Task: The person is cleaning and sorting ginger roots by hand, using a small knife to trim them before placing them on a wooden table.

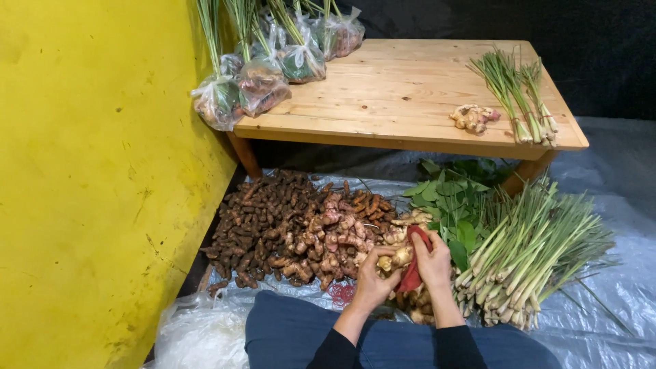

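My left hand [372, 280] grips a pale piece of ginger root [398, 257] just above my lap. My right hand [434, 261] holds a red cloth [414, 272] pressed against that root. Both hands hover over a heap of ginger [410, 301] on the plastic sheet. To the left spreads a big pile of dark brown turmeric-like roots [273, 225], with pinkish galangal [338, 236] beside it.
A bundle of lemongrass [529, 256] and green leaves [454, 201] lie to the right. A low wooden table [403, 89] behind holds a ginger piece [473, 117], lemongrass stalks [519, 96] and several filled plastic bags [263, 85]. A yellow wall [96, 178] stands at left.
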